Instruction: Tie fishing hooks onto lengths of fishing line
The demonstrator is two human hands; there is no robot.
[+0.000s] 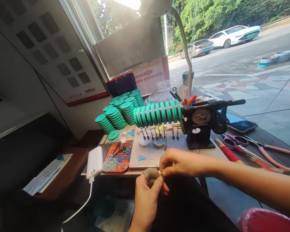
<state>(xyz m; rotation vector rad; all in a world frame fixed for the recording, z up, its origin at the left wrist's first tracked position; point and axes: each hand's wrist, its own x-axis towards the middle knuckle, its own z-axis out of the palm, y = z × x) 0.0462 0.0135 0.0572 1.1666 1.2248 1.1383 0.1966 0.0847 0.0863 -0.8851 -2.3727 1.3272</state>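
My left hand (146,196) is closed at the front edge of the desk, with a grey cloth cover (150,174) on the forefinger. My right hand (177,162) pinches its fingertips together just above it, on something thin that I cannot make out. Behind the hands a black winding machine (201,124) carries a row of green spools (157,112) with purple line on its shaft. Small weights on lines hang below the spools over a white mat (149,153).
Stacks of green spools (118,111) stand at the back left. An orange tray (117,158) of small tubes, a white power bank (94,162) with cable, scissors (234,140), pink pliers (273,154), a phone (240,124) and a lamp arm (183,38) surround the work spot.
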